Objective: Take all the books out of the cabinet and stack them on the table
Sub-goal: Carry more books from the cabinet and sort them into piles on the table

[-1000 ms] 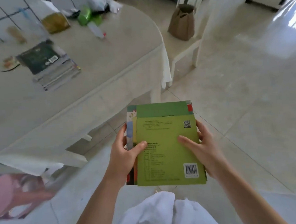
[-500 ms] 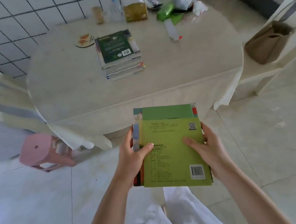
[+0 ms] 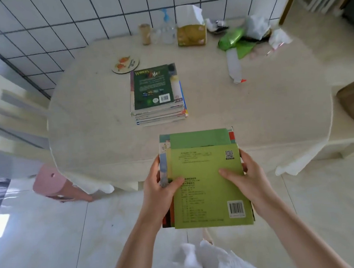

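Armful of books carried to the bench, not yet set down.

Pink stool (image 3: 49, 182) stood left of the bench (image 3: 100, 126). Left hand (image 3: 161, 189) and right hand (image 3: 248, 181) each gripped a side of the held books (image 3: 206, 182), thumbs on the green cover, fingers curled beneath. At least four covers showed; exact count unclear. One stack (image 3: 156, 95) lay mid-bench. Best lowered flat, square onto that stack, edges aligned. Beyond: one tissue box (image 3: 191, 33).

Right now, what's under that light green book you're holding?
Under the light green book are more books: a darker green cover and colourful edges poking out. How many, and their covers, is hidden. Both hands' fingers grip the bundle.
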